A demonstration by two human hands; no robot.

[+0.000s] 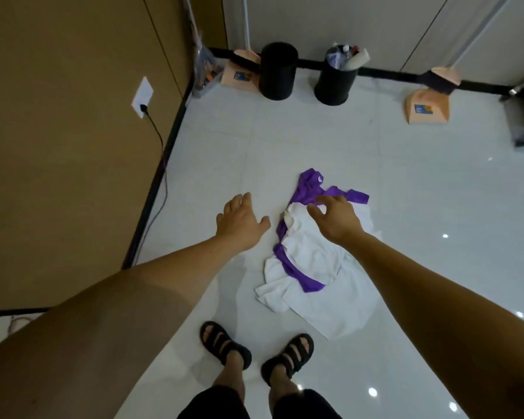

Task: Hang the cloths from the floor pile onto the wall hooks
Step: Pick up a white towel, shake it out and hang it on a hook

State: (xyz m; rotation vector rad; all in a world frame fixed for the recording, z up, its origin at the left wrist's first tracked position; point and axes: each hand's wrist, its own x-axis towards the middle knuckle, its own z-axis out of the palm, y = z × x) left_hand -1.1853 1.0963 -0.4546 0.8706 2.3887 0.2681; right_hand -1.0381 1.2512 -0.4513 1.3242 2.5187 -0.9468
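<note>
We see the pile of cloths (312, 267) on the floor (406, 207), a white cloth (315, 249) tangled with a purple cloth (307, 189), reaching from under our right hand back toward us. Our right hand (336, 219) hangs over the pile's far end with loosely curled fingers that grip nothing; we cannot tell whether the fingertips touch the fabric. Our left hand (239, 225) is spread open, palm down, over bare floor just beside the pile, holding nothing. Behind the hands, nearer us, are our feet in black sandals (224, 346). Well beyond the hands a black bin (277, 72) and a fuller bin (333, 83) stand against the wall, flanked by a left dustpan (239, 75) and a right dustpan (427, 108). Far left of our left hand, a cable (161, 182) drops from a wall socket (142, 96).
</note>
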